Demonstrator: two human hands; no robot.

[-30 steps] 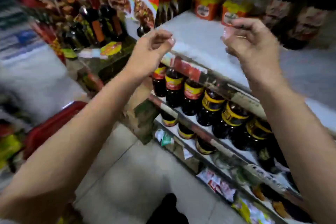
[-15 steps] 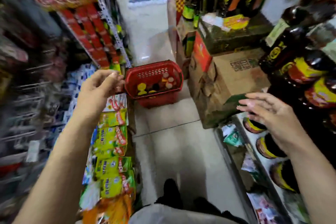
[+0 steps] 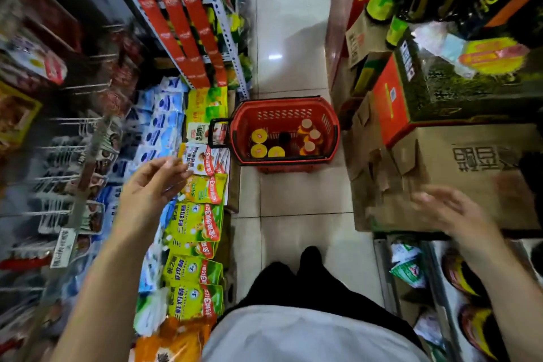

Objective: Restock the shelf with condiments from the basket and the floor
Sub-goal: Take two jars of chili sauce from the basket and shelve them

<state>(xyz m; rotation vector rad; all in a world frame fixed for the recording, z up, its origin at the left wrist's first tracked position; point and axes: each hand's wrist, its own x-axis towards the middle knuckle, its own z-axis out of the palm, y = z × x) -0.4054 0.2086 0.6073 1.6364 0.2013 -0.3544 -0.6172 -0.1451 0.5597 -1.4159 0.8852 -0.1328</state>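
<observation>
Turned from the shelf to the aisle; left hand (image 3: 152, 185) and right hand (image 3: 449, 211) spread, empty; red basket (image 3: 330, 126) of condiment jars (image 3: 259, 136) ahead on floor (image 3: 305, 197); next pickup likely.

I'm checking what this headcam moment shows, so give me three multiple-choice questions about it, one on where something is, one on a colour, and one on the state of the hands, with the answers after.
1. Where does the basket stand?
A. On the aisle floor ahead of the person
B. On a shelf to the left
C. On top of the cardboard box

2. What colour is the basket?
A. Blue
B. Red
C. Green

3. What are the left hand and right hand holding?
A. Each holds a bottle
B. Together they carry a box
C. Nothing, both are open

Answers: 1 A, it sits on the tiles between the shelves. 2 B, its walls and rim are red. 3 C, the fingers are spread and empty, though the right hand is blurred.
</observation>
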